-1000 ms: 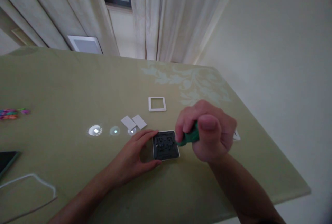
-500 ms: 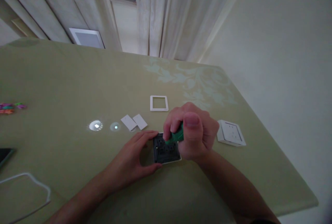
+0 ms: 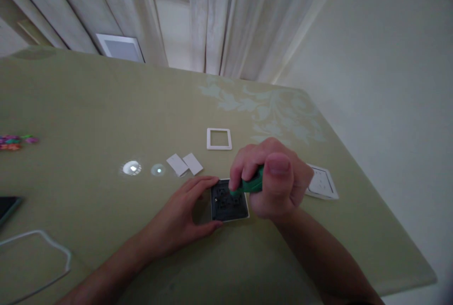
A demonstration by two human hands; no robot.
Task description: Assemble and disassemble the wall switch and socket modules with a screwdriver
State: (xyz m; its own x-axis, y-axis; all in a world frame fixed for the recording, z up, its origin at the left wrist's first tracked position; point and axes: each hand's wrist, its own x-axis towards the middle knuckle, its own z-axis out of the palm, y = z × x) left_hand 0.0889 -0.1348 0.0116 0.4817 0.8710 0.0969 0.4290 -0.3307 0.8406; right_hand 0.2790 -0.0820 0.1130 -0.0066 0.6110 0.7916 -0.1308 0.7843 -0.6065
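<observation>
A square wall switch (image 3: 230, 208) lies on the table with its dark inner face up and a thin white rim around it. My left hand (image 3: 186, 210) grips it by the left side, thumb at the near edge and fingers at the far edge. Above its right part, my right hand (image 3: 274, 180) is wrapped round a green screwdriver (image 3: 252, 183), thumb uppermost. Only part of the green handle shows; the shaft and tip cannot be made out. Beyond the switch lie a white square frame (image 3: 219, 148) and two white switch covers (image 3: 193, 164).
A white socket unit (image 3: 322, 183) sits right of my right hand, partly covered by it. Small colourful pieces (image 3: 12, 144), a dark flat device (image 3: 7, 208) and a white cable (image 3: 53, 246) lie at the left. The table (image 3: 106, 102) meets a wall at the right.
My right hand has shifted a little to the right with the green screwdriver and now covers more of the socket unit. My left hand keeps its hold on the switch.
</observation>
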